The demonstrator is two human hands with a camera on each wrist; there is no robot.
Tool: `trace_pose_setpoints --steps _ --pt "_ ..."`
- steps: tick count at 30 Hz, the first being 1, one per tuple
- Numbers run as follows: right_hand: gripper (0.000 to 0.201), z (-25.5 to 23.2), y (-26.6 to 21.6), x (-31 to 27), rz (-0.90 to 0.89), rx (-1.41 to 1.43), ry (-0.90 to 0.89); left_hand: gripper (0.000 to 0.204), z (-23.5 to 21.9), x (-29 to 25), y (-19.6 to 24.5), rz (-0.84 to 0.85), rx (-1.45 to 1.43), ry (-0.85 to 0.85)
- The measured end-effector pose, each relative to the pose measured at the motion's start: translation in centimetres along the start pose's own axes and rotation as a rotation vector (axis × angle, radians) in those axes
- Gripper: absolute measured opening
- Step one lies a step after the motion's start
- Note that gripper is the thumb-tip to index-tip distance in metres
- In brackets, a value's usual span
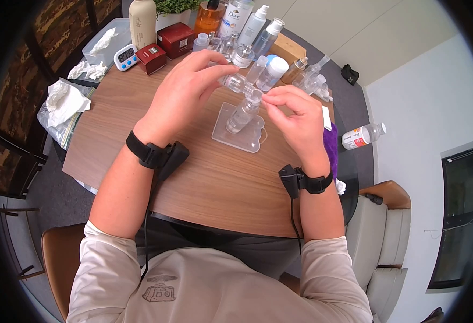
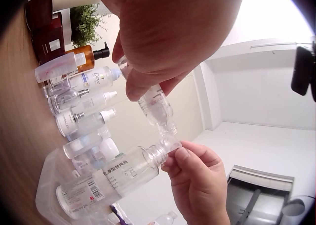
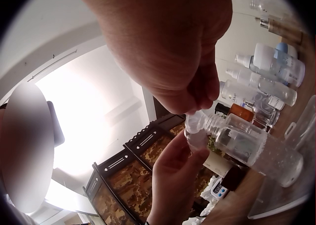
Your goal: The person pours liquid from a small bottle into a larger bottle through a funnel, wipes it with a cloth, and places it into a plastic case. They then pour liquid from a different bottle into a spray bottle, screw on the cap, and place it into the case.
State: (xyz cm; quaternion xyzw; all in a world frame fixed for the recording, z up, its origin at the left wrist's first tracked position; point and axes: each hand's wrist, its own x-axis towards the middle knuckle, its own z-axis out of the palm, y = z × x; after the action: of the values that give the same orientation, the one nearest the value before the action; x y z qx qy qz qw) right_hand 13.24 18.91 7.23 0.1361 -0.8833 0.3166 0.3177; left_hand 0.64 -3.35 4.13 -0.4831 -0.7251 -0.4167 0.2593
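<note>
My left hand (image 1: 188, 86) grips a small clear bottle (image 2: 154, 106) by its base end and holds it tipped, neck downward. That neck meets a small clear funnel-like piece (image 2: 172, 144) at the mouth of a larger clear bottle (image 2: 111, 180) with printed text and a barcode. The larger bottle stands upright on a shallow translucent tray (image 1: 224, 142). Between thumb and fingertips, my right hand (image 1: 298, 112) pinches the edge of the funnel-like piece. Some clear liquid shows in the tipped bottle in the left wrist view.
Behind the hands stand several pump and spray bottles (image 1: 253, 26), a white-lidded jar (image 1: 273, 72) and dark red boxes (image 1: 175, 40). A white timer (image 1: 125, 57) and crumpled tissues (image 1: 67, 99) lie left. At right are a purple cloth (image 1: 330, 144) and a labelled bottle (image 1: 361, 137).
</note>
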Motion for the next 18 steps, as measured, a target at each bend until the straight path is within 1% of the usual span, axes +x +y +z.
trace_pose_setpoints --steps 18 --pt "0.009 0.20 -0.18 0.03 -0.021 -0.019 0.034 0.042 -0.17 0.13 0.13 0.015 0.010 0.028"
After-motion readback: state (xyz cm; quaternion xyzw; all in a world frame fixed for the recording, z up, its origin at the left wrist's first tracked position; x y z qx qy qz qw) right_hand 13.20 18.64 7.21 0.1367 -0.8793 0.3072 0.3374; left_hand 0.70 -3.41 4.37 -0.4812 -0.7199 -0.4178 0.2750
